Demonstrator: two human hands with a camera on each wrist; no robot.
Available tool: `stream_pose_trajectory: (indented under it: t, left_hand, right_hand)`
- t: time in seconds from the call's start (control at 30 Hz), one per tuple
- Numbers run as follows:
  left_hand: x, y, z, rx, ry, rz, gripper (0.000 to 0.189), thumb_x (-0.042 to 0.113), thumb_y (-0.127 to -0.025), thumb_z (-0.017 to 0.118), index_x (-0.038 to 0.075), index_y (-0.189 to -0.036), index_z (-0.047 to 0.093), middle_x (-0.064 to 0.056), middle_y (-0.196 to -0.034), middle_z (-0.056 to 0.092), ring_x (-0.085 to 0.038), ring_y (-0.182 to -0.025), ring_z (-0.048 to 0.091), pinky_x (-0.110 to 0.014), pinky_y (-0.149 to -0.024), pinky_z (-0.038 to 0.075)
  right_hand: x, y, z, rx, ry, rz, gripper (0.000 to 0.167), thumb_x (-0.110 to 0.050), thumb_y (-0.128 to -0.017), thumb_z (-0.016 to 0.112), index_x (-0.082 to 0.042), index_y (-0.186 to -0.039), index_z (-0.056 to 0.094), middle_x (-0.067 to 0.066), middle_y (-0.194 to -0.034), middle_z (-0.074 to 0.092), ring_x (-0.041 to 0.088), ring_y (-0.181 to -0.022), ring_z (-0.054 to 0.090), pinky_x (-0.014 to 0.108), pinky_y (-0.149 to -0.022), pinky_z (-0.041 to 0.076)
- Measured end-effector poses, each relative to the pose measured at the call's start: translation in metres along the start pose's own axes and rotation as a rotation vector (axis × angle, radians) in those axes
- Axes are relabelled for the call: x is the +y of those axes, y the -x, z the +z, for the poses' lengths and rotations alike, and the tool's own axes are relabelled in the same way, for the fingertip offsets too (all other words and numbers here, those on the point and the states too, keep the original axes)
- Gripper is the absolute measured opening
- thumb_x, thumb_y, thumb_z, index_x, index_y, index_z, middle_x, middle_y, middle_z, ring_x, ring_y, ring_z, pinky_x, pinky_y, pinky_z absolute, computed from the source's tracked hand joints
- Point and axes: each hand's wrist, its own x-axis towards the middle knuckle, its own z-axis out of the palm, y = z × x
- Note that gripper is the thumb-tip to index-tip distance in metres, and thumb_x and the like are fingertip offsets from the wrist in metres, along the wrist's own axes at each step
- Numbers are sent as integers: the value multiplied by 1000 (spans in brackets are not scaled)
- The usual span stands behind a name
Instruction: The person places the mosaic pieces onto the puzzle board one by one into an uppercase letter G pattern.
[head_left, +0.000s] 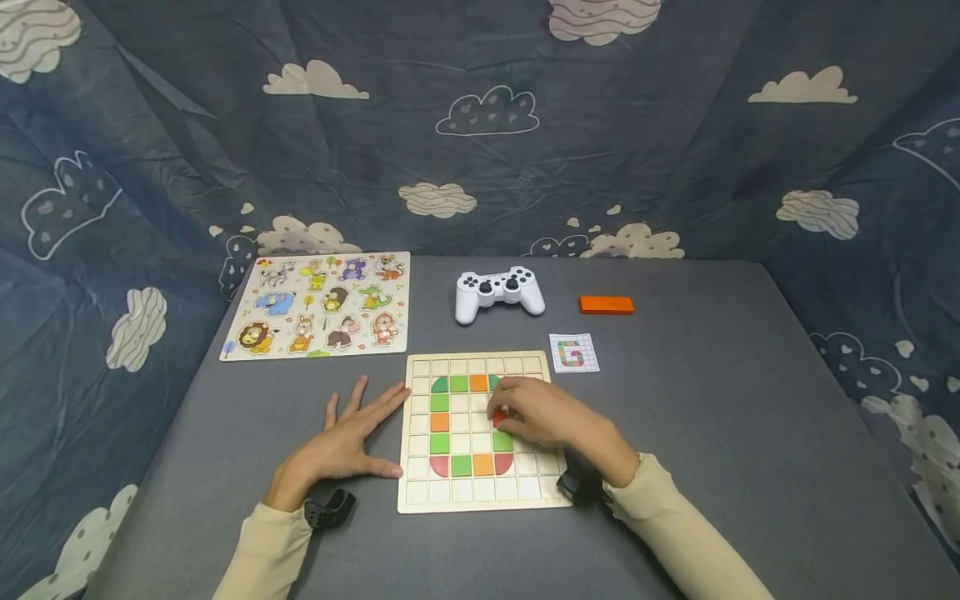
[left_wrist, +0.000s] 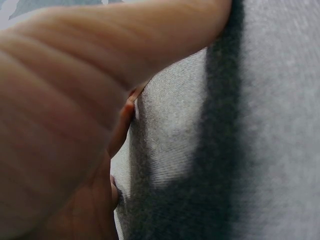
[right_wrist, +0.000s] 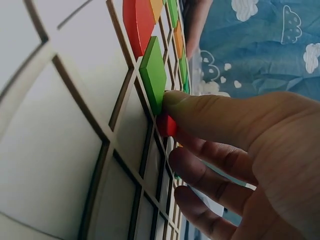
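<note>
A wooden grid board [head_left: 481,497] lies in front of me, with green, orange and red tiles set in a ring on it. My right hand [head_left: 551,414] pinches a red tile [right_wrist: 166,126] between thumb and fingers, in the ring's right column just above a green tile [right_wrist: 153,75]. Part of that red piece is covered by the fingers. At the board's left edge, my left hand [head_left: 341,446] has its fingers spread, its fingertips and thumb tip right at the rim. The left wrist view holds mostly that hand's palm and thumb [left_wrist: 165,35], over grey cloth.
Beyond the board's right corner lies a small pattern card [head_left: 574,353] showing a coloured ring shape. Farther back are a white game controller [head_left: 498,293] and an orange block [head_left: 606,305]. An animal picture puzzle [head_left: 318,306] lies at the back left.
</note>
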Motion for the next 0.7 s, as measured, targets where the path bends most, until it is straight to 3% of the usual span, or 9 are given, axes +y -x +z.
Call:
stream_pose_trajectory:
  t: [0.37, 0.7]
  left_hand:
    - [-2, 0, 2, 19, 14, 33, 112, 49, -69, 87, 20, -160, 28, -9, -167, 22, -52, -150, -12, -76, -108, -17]
    - [1, 1, 0, 2, 3, 4, 112, 48, -70, 87, 20, -160, 27, -8, -168, 21, -49, -151, -13, -74, -109, -17]
  right_hand:
    - [-1, 2, -1, 13, 7, -20, 14, -17, -92, 73, -14, -106, 76, -3, -106, 72, 13, -104, 66, 34, -97, 53]
    - [-3, 1, -2, 35, 22, -8, 13, -17, -89, 76, -13, -102, 76, -3, -100, 73, 12, -99, 67, 34, -93, 53]
